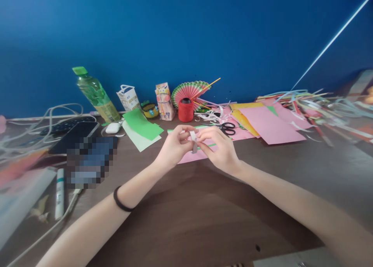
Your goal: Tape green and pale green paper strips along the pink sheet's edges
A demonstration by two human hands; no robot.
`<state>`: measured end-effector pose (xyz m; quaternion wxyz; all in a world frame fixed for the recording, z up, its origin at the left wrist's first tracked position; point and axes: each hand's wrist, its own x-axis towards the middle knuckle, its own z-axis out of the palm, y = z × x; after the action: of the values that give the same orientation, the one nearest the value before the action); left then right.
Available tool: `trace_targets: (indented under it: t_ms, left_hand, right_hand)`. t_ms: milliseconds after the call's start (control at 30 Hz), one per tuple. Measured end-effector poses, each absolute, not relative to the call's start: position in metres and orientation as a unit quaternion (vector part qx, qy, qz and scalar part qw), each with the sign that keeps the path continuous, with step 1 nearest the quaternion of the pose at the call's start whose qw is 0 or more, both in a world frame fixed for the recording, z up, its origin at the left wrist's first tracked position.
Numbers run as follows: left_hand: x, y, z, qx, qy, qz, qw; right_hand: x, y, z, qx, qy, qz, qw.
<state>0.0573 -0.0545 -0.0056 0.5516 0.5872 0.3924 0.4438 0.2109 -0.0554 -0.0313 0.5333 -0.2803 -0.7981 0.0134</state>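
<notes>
Between my two hands is a narrow white paper strip [193,136], bent over at its upper part. My left hand [176,142] pinches it from the left, thumb against the fingers. From the right, the fingertips of my right hand [218,146] close on the same strip. Both hands are just above a pink paper sheet [192,156] with green edging, which they partly cover. Black-handled scissors [228,128] lie right behind my right hand. A red cylindrical container [185,110] with a dark top stands behind the hands.
Green paper [142,124] lies left of the hands, and pink sheets [269,125] lie to the right. A green bottle [96,94], a small carton [128,98] and a paper fan [190,92] stand by the blue wall. Phones, cables and a marker [60,193] occupy the left side.
</notes>
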Motion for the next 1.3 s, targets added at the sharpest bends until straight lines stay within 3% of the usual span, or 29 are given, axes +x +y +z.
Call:
trace_targets:
  t_ms: [267,600,1300]
  left_hand:
    - [0.058,-0.058,-0.008,0.615,0.372,0.464,0.518]
    - [0.058,-0.060,-0.018,0.640,0.370,0.484,0.468]
    - [0.056,-0.053,-0.012,0.575,0.376,0.505,0.522]
  right_hand:
    - [0.212,-0.053,-0.031,-0.334,-0.782,0.080,0.520]
    - [0.211,-0.055,-0.032,-0.321,-0.793,0.059,0.515]
    - [0.209,-0.056,-0.036,-0.282,-0.804,0.025,0.522]
